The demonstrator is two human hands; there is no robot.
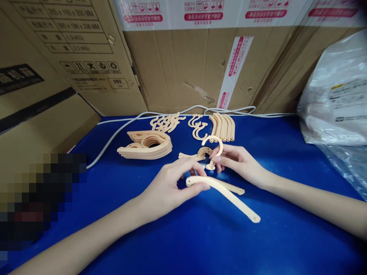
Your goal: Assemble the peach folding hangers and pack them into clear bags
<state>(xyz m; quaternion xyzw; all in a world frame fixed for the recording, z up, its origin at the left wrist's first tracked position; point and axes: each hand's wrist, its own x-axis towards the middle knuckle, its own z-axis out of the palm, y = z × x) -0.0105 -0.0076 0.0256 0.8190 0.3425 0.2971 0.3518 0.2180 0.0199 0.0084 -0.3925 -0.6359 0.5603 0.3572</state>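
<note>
Between the thumb and fingers of my left hand is a beige plastic hanger arm, long and slightly curved, with a small hole near each end. A second similar strip runs behind it; whether my left hand grips that one too I cannot tell. My right hand pinches a beige hanger hook low on its stem, curve up and flat round foot down. The foot is close above the left fingers. Another beige piece lies behind both hands, partly covered.
On the blue table are a stack of folded hanger parts, loose hooks, more hooks and a row of arms. A white cable runs along cardboard boxes. A plastic bag stands right.
</note>
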